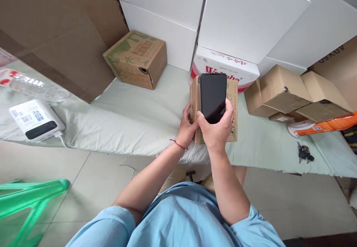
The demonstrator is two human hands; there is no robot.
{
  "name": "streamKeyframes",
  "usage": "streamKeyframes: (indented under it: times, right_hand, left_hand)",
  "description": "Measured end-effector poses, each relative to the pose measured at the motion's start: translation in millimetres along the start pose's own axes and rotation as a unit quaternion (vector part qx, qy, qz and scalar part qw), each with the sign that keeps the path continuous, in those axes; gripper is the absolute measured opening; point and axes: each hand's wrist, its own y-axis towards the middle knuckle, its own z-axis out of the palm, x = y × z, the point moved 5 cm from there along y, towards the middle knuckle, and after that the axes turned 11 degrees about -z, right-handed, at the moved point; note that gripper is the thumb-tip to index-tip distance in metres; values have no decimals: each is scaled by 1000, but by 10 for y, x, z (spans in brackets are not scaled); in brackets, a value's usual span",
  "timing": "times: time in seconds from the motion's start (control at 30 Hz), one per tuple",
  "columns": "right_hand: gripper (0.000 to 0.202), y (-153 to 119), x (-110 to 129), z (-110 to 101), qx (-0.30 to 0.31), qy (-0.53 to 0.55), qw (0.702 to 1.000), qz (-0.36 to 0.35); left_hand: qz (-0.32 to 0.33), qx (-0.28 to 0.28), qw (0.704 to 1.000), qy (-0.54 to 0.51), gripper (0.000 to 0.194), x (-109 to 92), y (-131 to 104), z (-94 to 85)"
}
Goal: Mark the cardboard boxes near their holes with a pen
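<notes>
A smartphone point(213, 97) with a dark screen is gripped between the thumb and fingers of my right hand point(218, 133). It is held over a brown cardboard box point(232, 124) with green print, which stands near the front edge of the cloth-covered table point(145, 117). My left hand point(187, 126), with a red string bracelet point(179, 145) at the wrist, grips the left side of that box. Some of its fingers are hidden. Directly behind stands a white and red box point(225, 59) with large red lettering, partly covered by the phone.
A similar green-printed box point(136, 59) sits back left. At left lie a white power bank point(37, 119) with a cable and a clear plastic bottle point(41, 85). Plain cartons point(281, 89), an orange package point(326, 125) and keys point(305, 152) are right. A green stool point(33, 198) stands below.
</notes>
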Motion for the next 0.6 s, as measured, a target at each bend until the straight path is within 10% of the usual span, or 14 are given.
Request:
streamKeyframes:
  times: [0.6]
  right_hand:
    - [91, 53, 36, 113, 10, -81, 996, 23]
  left_hand:
    - [-55, -14, 997, -56, 110, 103, 136, -22]
